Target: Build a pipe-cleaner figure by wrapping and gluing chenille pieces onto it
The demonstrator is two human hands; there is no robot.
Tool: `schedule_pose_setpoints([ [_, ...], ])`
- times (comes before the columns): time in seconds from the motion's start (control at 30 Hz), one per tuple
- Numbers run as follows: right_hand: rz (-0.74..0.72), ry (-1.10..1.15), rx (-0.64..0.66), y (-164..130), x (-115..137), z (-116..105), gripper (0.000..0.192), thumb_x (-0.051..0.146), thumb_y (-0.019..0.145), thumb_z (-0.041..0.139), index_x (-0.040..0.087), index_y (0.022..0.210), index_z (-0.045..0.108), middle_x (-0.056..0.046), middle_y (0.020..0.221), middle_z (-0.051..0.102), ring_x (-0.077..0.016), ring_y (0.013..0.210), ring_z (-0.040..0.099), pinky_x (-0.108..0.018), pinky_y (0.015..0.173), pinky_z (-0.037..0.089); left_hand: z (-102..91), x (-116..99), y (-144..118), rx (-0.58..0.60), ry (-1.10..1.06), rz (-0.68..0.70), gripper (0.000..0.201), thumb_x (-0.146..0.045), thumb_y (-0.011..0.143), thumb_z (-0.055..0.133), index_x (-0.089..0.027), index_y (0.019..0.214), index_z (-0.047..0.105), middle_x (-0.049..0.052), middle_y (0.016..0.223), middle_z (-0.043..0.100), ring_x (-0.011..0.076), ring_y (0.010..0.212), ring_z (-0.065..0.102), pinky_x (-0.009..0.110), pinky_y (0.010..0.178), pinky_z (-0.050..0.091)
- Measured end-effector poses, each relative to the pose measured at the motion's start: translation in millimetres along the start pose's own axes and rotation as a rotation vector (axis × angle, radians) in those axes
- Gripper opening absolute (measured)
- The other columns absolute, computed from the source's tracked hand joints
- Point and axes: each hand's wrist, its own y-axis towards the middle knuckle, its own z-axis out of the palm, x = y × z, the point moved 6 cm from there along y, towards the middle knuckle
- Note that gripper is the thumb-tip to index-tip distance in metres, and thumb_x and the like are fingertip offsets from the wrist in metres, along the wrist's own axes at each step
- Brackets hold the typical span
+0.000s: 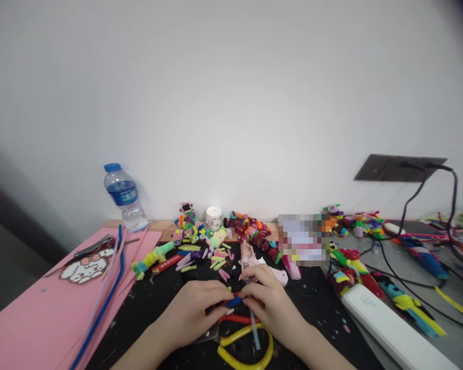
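Observation:
Over the middle of the black mat, my left hand (202, 307) and my right hand (269, 298) meet at the fingertips. Pinched between them is a short, blue, fuzzy piece (234, 302) that looks like pipe cleaner, with a bit of red beside it. The fingers partly cover it. A narrow translucent strip (255, 331) hangs below my right hand. Just under the hands lie a red strip (239, 319) and a curved yellow loop (269, 349), whose kind I cannot make out. Short pink and yellow pipe cleaner pieces (218, 263) are scattered beyond my fingers.
A water bottle (125, 198) stands at the back left by pink sheets (34, 308) bearing long pipe cleaners (100, 321). Fuzzy figures (260, 241) and a white tub (214, 218) line the wall. Cables (403, 275) and a white oblong case (393, 329) occupy the right.

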Motion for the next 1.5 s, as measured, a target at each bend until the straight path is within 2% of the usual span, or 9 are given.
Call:
schedule_pose_setpoints([
  [0.6, 0.001, -0.008, 0.001, 0.0, 1.4, -1.4, 0.017, 0.005, 0.076, 0.058, 0.020, 0.080, 0.063, -0.005, 0.100, 0.055, -0.0194, 0.097, 0.050, -0.033, 0.082, 0.043, 5.3, 5.7, -0.8, 0.030, 0.011, -0.025, 0.016, -0.013, 0.086, 0.051, -0.021, 0.092, 0.064, -0.001, 0.085, 0.067, 0.0122, 0.076, 0.061, 0.019, 0.071, 0.042],
  [1.0, 0.033, -0.008, -0.005, -0.9, -2.3, -3.9, 0.013, 0.006, 0.076, 0.059, 0.019, 0.077, 0.060, -0.006, 0.100, 0.055, -0.0203, 0.097, 0.050, -0.033, 0.082, 0.042, 0.9, 9.6, -1.0, -0.058, 0.008, -0.036, 0.013, -0.015, 0.084, 0.053, -0.020, 0.088, 0.064, 0.000, 0.083, 0.066, 0.0122, 0.075, 0.060, 0.019, 0.069, 0.042],
  [1.5, 0.051, -0.002, 0.007, 0.0, -2.4, -5.0, 0.014, 0.007, 0.074, 0.061, 0.020, 0.080, 0.062, -0.005, 0.100, 0.055, -0.0207, 0.098, 0.050, -0.034, 0.083, 0.042, 1.0, 11.1, -1.7, -0.069, -0.020, -0.018, 0.016, -0.017, 0.086, 0.050, -0.020, 0.087, 0.066, 0.001, 0.079, 0.067, 0.0128, 0.072, 0.061, 0.019, 0.067, 0.043],
])
